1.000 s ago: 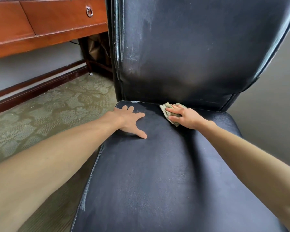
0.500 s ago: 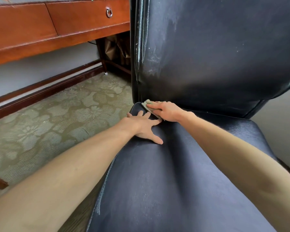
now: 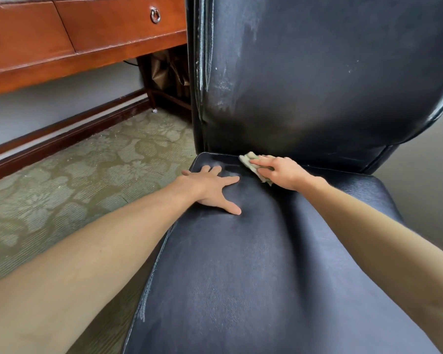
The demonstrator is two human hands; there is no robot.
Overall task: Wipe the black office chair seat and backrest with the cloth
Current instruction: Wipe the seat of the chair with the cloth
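Left hand point(image 3: 210, 186) lies flat with its fingers spread, gripping nothing, likely bracing the seat point(image 3: 266, 264). At its 2 o'clock, the right hand point(image 3: 281, 173) grasps the bunched cloth point(image 3: 251, 162) and presses it into the crease at the seat's 12 o'clock edge, under the backrest point(image 3: 317, 72). Half a second ago the cloth was in the back-left corner; it has now slid right.

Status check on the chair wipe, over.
Left hand flat on seat. Right hand grips cloth at seat's rear, below backrest. Nothing in the way.
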